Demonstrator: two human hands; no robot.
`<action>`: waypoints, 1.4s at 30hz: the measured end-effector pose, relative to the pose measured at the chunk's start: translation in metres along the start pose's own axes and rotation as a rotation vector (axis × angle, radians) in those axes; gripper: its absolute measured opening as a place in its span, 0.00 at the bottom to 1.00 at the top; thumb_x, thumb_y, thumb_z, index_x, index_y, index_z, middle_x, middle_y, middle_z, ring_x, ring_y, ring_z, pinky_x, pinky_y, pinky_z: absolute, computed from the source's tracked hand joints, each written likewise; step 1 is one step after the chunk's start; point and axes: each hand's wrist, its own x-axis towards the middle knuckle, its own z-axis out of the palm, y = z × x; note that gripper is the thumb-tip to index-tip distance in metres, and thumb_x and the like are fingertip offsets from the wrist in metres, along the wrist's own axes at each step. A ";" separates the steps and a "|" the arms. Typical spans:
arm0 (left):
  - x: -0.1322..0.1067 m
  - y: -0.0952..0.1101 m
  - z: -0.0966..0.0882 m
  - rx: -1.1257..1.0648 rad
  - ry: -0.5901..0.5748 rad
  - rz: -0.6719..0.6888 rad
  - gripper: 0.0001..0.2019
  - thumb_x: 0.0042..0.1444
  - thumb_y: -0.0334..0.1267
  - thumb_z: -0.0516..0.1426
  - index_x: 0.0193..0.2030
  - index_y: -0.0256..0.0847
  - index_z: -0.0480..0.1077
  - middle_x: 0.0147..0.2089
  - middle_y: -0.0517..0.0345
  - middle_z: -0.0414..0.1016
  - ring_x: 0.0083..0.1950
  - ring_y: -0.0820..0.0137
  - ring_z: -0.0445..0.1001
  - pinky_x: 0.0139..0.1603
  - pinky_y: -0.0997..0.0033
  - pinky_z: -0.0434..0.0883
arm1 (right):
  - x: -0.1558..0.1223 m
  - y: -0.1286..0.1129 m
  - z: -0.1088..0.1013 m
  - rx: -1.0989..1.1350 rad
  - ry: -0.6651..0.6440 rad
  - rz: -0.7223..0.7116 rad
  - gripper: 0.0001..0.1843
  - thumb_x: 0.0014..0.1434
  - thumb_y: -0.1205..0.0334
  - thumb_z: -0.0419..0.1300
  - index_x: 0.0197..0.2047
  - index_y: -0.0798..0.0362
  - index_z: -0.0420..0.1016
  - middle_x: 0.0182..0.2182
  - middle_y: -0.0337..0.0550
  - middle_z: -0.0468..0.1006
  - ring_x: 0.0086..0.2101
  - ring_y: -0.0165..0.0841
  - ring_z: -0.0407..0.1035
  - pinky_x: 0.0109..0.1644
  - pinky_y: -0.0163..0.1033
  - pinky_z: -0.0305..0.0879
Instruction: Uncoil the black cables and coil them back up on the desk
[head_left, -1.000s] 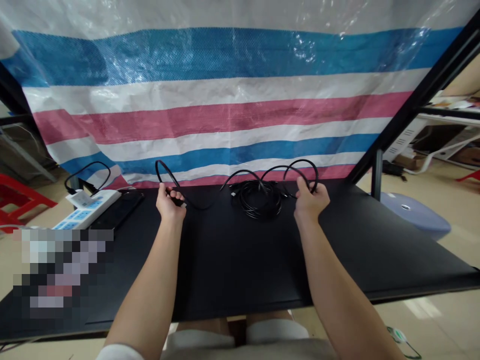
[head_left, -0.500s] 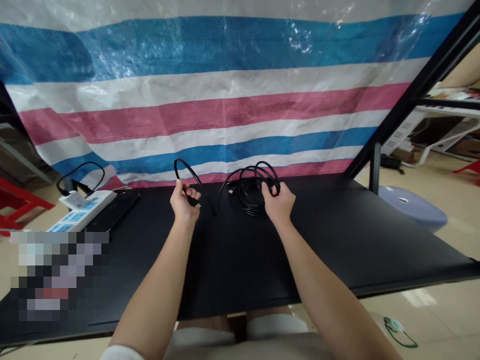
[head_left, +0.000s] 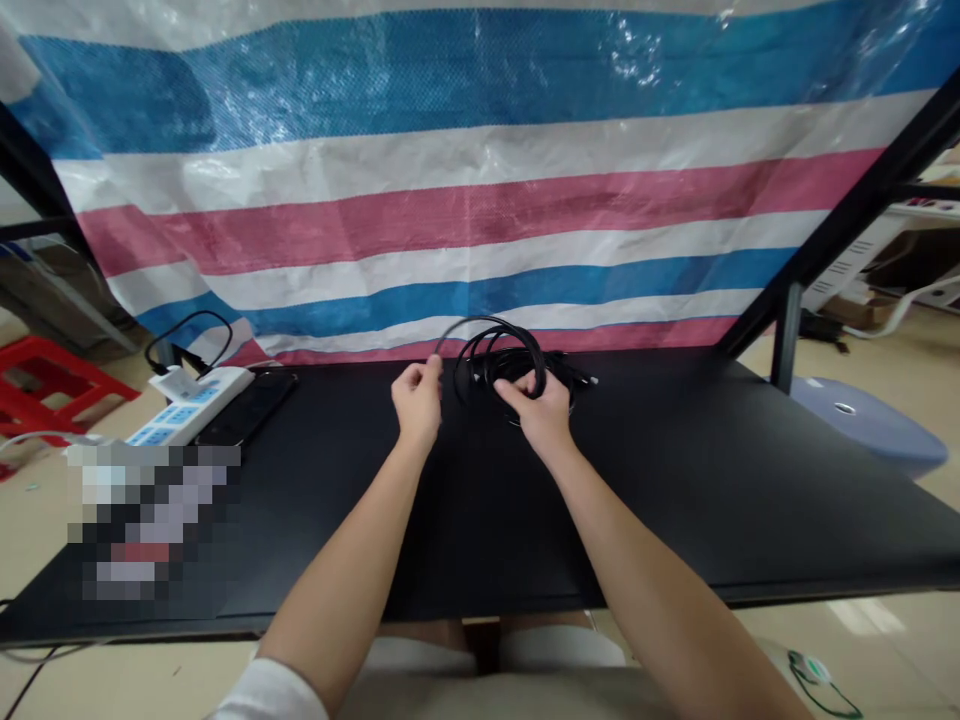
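Note:
A thin black cable (head_left: 501, 352) is gathered into loops above the far middle of the black table (head_left: 675, 480). My right hand (head_left: 541, 408) is closed around the bundle of loops from below. My left hand (head_left: 417, 396) pinches a strand of the same cable just to the left of the coil. One plug end (head_left: 586, 379) sticks out to the right of the bundle. Both hands are close together, about a hand's width apart.
A white power strip (head_left: 193, 402) with a black cord lies at the table's far left, beside a flat black object (head_left: 251, 410). A striped tarp (head_left: 480, 200) hangs behind. A red stool (head_left: 45, 375) stands left, a lilac tub (head_left: 870, 425) on the floor right.
Both hands have moved toward each other. The cable, spread wide a second ago, is now drawn into a tighter coil at my right hand, and the left hand has come in beside it.

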 end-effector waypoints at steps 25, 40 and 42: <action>0.028 0.020 -0.037 0.614 0.143 -0.023 0.16 0.57 0.39 0.58 0.20 0.42 0.63 0.12 0.67 0.55 0.10 0.73 0.55 0.13 0.74 0.54 | -0.021 0.012 0.009 -0.957 -0.392 -0.207 0.19 0.56 0.49 0.59 0.46 0.51 0.75 0.42 0.51 0.78 0.46 0.45 0.70 0.47 0.48 0.68; 0.015 0.036 -0.036 1.378 -0.407 0.303 0.17 0.56 0.43 0.57 0.51 0.40 0.73 0.54 0.47 0.74 0.59 0.56 0.69 0.60 0.56 0.66 | -0.017 -0.015 0.005 -1.330 -0.454 0.027 0.12 0.60 0.67 0.55 0.44 0.47 0.77 0.45 0.44 0.78 0.45 0.38 0.72 0.39 0.38 0.67; 0.012 0.033 -0.033 1.387 -0.599 0.354 0.17 0.56 0.44 0.58 0.51 0.40 0.73 0.52 0.49 0.76 0.55 0.59 0.73 0.58 0.61 0.68 | -0.016 -0.015 0.004 -1.323 -0.435 0.024 0.11 0.60 0.67 0.55 0.43 0.47 0.77 0.44 0.43 0.79 0.44 0.37 0.73 0.38 0.37 0.67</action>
